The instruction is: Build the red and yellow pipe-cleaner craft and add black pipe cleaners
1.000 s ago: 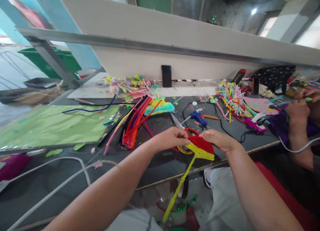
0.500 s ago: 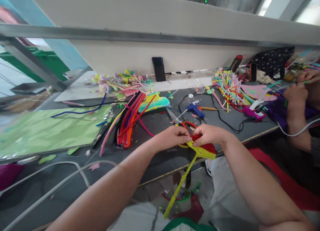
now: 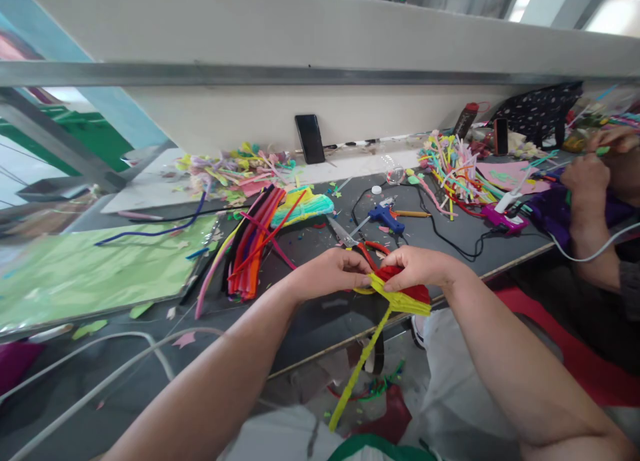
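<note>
Between my two hands is a red and yellow pipe-cleaner piece [image 3: 410, 302], held over the table's front edge. A long yellow pipe cleaner [image 3: 361, 368] hangs down from it toward my lap. My left hand [image 3: 345, 272] pinches the piece's left end with thumb and fingertips. On the upper side, my right hand [image 3: 417, 268] grips it, thumb on the yellow band and fingers behind the red part. Just beyond the hands lie scissors [image 3: 369, 253] with red-orange handles, partly hidden. A blue glue gun [image 3: 387, 218] rests behind them.
A bundle of coloured pipe cleaners [image 3: 255, 248] lies left of my hands, near a green sheet pack [image 3: 115, 268]. A phone [image 3: 309, 139] leans on the partition. A magenta power strip [image 3: 505, 220] and another person's hands [image 3: 587, 178] are at right. White cables [image 3: 120, 374] cross the left front.
The view has shifted slightly. My left hand's fingers have slid a little left along the yellow band, which shows slightly more. My right hand keeps its grip.
</note>
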The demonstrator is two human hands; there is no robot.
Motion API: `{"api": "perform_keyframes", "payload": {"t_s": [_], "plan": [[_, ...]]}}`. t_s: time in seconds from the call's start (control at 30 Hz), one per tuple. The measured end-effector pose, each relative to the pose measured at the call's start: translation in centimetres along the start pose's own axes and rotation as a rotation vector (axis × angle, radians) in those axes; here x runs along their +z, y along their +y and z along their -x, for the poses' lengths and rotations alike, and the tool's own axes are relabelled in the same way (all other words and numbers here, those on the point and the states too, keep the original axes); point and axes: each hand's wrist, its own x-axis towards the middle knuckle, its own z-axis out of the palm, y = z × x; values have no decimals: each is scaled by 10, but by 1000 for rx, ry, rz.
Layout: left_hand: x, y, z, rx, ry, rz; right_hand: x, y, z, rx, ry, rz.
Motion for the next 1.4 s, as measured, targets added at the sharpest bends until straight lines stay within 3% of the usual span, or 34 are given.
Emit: {"api": "perform_keyframes", "payload": {"t_s": [0.27,0.93,1.23,1.4], "plan": [[2,1,0,-14,9,160,3,-1,0,-3,91,53],[18,3,-3,-71,290,187,2,-7,5,8,164,-68],[27,4,-6,-117,444,165,5,-8,3,1,240,-8],[27,7,-5,-70,459,121,8,-13,3,14,232,-8]]}}
